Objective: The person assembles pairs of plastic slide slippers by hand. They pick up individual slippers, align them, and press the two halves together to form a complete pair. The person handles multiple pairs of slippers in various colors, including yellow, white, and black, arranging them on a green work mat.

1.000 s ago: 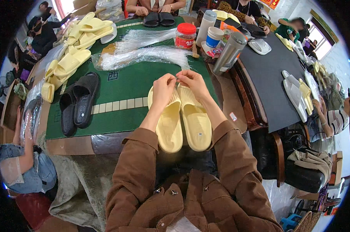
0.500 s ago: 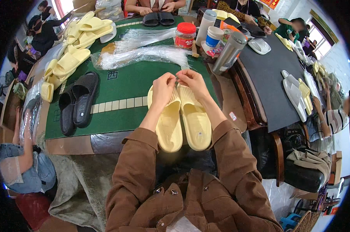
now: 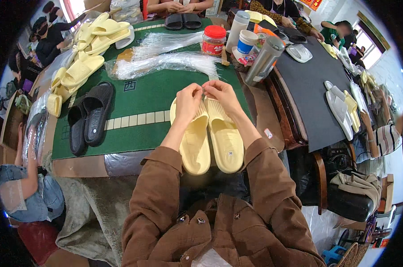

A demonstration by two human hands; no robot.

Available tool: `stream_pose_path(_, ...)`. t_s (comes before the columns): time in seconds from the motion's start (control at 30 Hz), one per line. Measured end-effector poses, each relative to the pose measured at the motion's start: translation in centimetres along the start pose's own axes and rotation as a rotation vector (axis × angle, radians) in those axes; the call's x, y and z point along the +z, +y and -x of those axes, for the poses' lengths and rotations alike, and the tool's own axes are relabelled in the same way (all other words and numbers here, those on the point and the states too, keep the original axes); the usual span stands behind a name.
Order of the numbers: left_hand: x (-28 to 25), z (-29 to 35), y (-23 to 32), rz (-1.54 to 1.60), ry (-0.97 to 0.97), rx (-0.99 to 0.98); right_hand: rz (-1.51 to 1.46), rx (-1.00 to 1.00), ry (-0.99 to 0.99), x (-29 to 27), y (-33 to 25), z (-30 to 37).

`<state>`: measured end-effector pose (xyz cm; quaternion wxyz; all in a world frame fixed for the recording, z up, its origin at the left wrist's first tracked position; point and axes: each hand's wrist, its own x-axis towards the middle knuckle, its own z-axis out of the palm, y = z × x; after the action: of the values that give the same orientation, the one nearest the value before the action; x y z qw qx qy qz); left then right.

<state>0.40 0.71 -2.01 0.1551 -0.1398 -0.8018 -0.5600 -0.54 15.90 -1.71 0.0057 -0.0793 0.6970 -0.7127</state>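
Note:
A pair of pale yellow slide slippers, the left slipper [image 3: 195, 149] and the right slipper [image 3: 227, 142], lies side by side at the table's near edge, toes pointing away from me. Above their toe ends my left hand [image 3: 187, 103] and my right hand [image 3: 224, 97] meet, each in a pinch with the fingertips nearly touching. Whatever thin thing is between the fingers is too small to make out. My wrists partly cover the slippers' straps. Beyond my hands lie bundles of clear plastic strips [image 3: 168, 63], which look like cable ties, partly in a clear bag.
Black slippers [image 3: 96, 113] lie left on the green mat [image 3: 139, 144], with a pile of yellow slippers [image 3: 83, 71] behind. A red-lidded jar [image 3: 213, 41], a cup [image 3: 246, 43] and a steel tumbler [image 3: 264, 60] stand back right. Co-workers sit around the tables.
My hands stay pinched over the slippers, with only a slight shift at the fingertips. Across the table, a co-worker's hands have come together, away from the black slippers.

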Motion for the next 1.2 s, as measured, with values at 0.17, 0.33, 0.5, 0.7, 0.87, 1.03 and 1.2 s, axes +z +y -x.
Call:
stream_pose_path(0.17, -0.2, 0.3, 0.7, 0.014, -0.003, -0.026, -0.033, -0.007, 0.034, 0.4, -0.6, 0.5)
stream_pose_path(0.33, -0.3, 0.3, 0.4, -0.012, -0.014, -0.035, 0.132, -0.092, -0.004, 0.4, -0.7, 0.2)
stream_pose_path(0.5, 0.1, 0.4, -0.2, -0.030, 0.014, 0.048, 0.377, -0.085, -0.019, 0.2, -0.1, 0.0)
stream_pose_path(0.7, 0.2, -0.1, -0.4, -0.116, -0.017, 0.069, 0.241, -0.102, 0.022, 0.0, 0.7, -0.1)
stream_pose_path(0.87, 0.5, 0.0, -0.3, -0.129, 0.011, 0.070, 0.400, -0.193, 0.182, 0.1, 1.1, -0.8)
stream_pose_path(1.03, -0.6, 3.9, 6.9, -0.402, -0.060, 0.419, 0.295, -0.144, 0.273, -0.4, 1.7, -0.4)
stream_pose_path(1.2, -2.6, 11.4, 9.0, -0.597, -0.235, 0.245, 0.127, -0.018, 0.345, -0.4, 0.0, -0.2)
